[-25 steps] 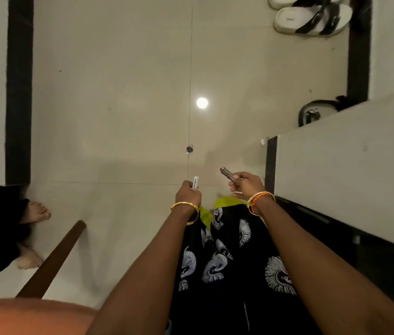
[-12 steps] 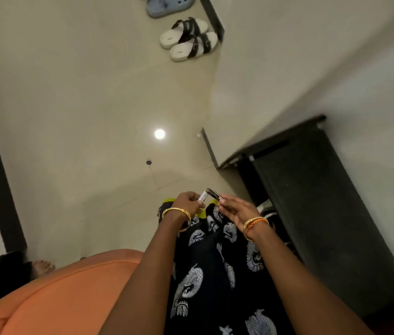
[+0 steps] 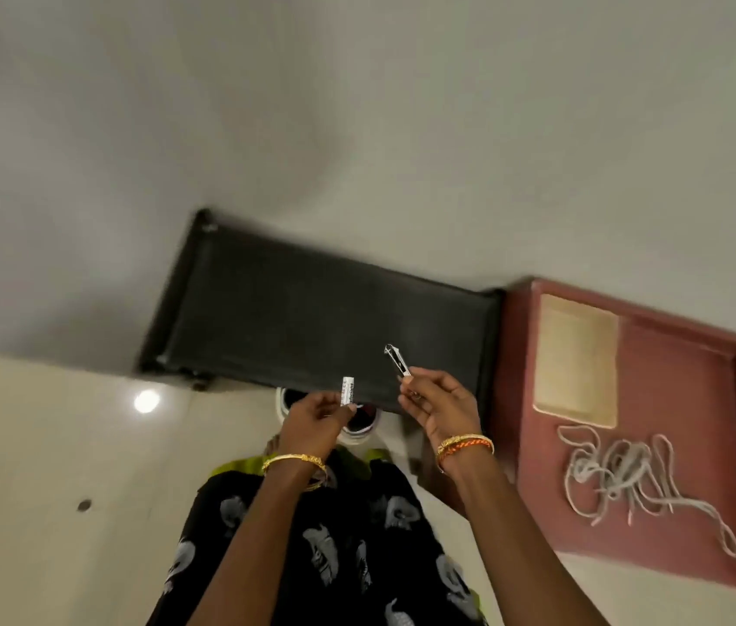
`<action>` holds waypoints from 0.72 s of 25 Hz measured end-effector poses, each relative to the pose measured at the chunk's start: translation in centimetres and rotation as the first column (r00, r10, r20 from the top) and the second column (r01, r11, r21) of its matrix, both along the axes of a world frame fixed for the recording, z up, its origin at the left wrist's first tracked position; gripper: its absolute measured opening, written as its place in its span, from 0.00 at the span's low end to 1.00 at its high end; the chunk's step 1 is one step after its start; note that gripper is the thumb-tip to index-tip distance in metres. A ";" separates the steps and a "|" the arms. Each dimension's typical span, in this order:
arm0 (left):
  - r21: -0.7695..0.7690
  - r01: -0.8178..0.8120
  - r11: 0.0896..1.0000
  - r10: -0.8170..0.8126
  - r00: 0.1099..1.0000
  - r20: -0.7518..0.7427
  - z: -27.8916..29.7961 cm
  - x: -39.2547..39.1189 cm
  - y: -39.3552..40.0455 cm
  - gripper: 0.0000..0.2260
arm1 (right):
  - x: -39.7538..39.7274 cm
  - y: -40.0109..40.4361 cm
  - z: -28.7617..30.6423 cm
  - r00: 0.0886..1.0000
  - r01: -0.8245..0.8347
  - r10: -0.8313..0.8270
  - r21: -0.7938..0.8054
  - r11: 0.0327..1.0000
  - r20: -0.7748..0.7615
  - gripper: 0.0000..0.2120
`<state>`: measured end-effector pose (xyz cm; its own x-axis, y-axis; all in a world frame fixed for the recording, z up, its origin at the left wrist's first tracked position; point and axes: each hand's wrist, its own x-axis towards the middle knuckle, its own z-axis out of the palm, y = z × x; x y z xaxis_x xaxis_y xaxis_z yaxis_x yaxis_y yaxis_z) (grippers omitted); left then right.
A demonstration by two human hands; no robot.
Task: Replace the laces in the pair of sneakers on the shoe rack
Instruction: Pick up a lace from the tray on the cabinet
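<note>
While the left hand pinches a small white tube and the right hand grips a nail clipper, loose grey laces lie tangled in the red tray, near its right edge, below a tan pad.

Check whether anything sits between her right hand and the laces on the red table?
Nothing visible lies between the right hand and the laces on the red table. But that hand already pinches a small metal tool, and the left hand holds a white tube.
</note>
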<state>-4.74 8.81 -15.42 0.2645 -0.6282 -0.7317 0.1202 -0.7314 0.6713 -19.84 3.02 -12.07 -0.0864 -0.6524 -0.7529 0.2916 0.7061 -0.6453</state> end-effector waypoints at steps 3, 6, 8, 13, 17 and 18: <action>-0.073 0.179 0.981 -0.176 0.984 0.040 1.7 -4.3 -3.9 0.06 | -6.0 -1.0 1.5 0.974 0.183 -0.195 -0.104 0.978 -0.113 0.07; -0.136 0.368 0.920 -0.356 0.929 0.105 1.8 -9.3 -7.4 0.04 | -11.6 -1.8 1.4 0.882 0.302 -0.361 -0.224 0.927 -0.302 0.08; -0.152 0.480 0.864 -0.463 0.876 0.139 1.7 -13.5 -9.8 0.04 | -14.9 -2.5 0.7 0.808 0.383 -0.455 -0.254 0.888 -0.374 0.07; -0.095 0.586 0.804 -0.526 0.778 0.344 0.8 -23.2 -16.1 0.07 | -20.4 -6.5 -2.7 0.727 0.370 -0.447 -0.252 0.894 -0.521 0.09; 0.071 0.655 0.752 -0.538 0.548 0.640 -1.0 -27.8 -20.5 0.10 | -22.4 -10.4 -6.1 0.682 0.145 -0.263 -0.226 0.963 -0.682 0.05; 0.114 0.691 0.714 -0.552 0.455 0.699 -1.2 -28.5 -21.1 0.11 | -22.5 -11.2 -6.8 0.680 0.089 -0.233 -0.237 0.967 -0.695 0.04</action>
<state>-33.22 -12.28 -16.65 0.0974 -0.9097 -0.4037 -0.8278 -0.2992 0.4745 -42.36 -8.17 -18.85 -0.6642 -0.6863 -0.2963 -0.2085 0.5508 -0.8082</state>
